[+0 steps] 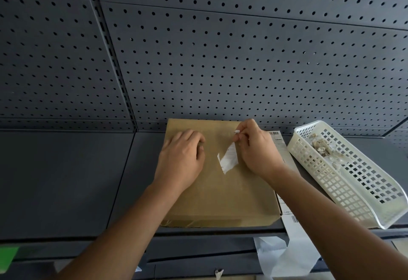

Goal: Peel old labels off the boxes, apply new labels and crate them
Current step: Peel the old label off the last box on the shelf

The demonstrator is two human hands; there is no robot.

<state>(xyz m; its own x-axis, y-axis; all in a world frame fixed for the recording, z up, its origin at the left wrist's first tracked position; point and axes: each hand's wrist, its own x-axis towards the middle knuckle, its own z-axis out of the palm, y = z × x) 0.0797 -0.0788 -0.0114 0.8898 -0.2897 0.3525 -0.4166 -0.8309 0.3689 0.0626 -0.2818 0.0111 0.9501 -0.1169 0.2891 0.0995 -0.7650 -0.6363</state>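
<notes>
Bare forearms reach over the box [220, 182] lying flat on the surface [66, 180]. Left hand [180, 158] presses it down, grip flat and wide; right hand [257, 149] pinches the half-lifted old label [228, 160]. Relabelling and crating seem still ahead.

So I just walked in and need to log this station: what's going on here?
A person is peeling an old label off a flat cardboard box on a dark shelf. The left hand presses flat on the box while the right hand pinches the label's lifted end; its lower part still sticks. Peeled scraps lie in a white basket to the right, and a strip of labels hangs over the shelf edge.
</notes>
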